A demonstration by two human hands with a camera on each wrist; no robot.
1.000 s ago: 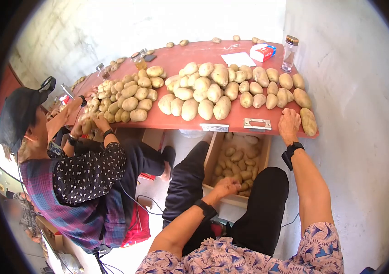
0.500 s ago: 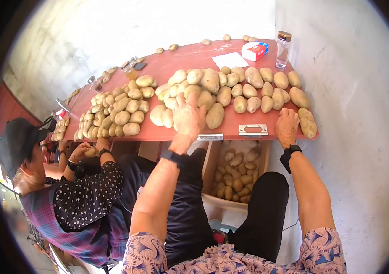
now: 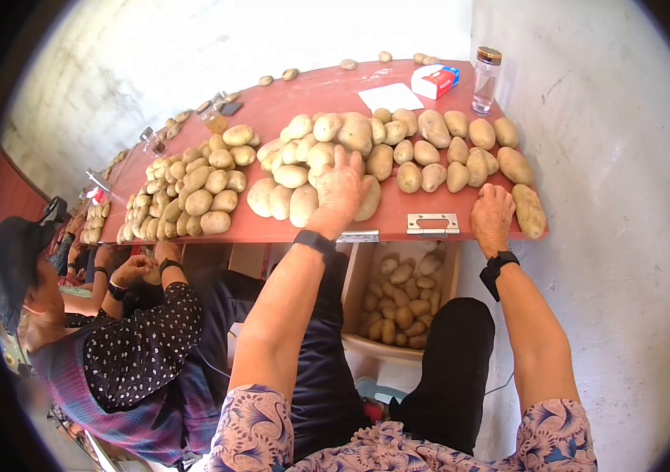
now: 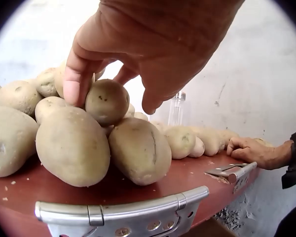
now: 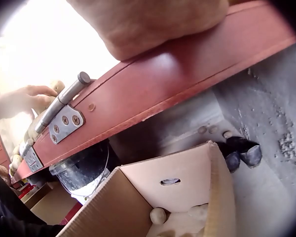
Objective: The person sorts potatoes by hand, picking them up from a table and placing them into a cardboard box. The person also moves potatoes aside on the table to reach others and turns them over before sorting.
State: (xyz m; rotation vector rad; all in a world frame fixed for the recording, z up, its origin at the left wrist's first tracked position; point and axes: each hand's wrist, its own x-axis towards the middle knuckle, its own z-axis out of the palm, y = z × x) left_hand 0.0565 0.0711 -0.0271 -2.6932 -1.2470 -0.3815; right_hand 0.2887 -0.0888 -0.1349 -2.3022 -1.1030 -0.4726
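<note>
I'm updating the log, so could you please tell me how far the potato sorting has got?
Done: many potatoes lie grouped on the red tabletop. In hand: the left hand pinches a small potato onto the middle pile; the right hand rests on the edge. Left: the cardboard box below holds many more potatoes.

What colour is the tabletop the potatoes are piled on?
Reddish brown. The tabletop shows best in the head view, under the potatoes.

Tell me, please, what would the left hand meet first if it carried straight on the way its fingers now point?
Probably the large potato just beyond the fingertips of the left hand, which already holds a small potato over the pile; depth is hard to judge.
</note>
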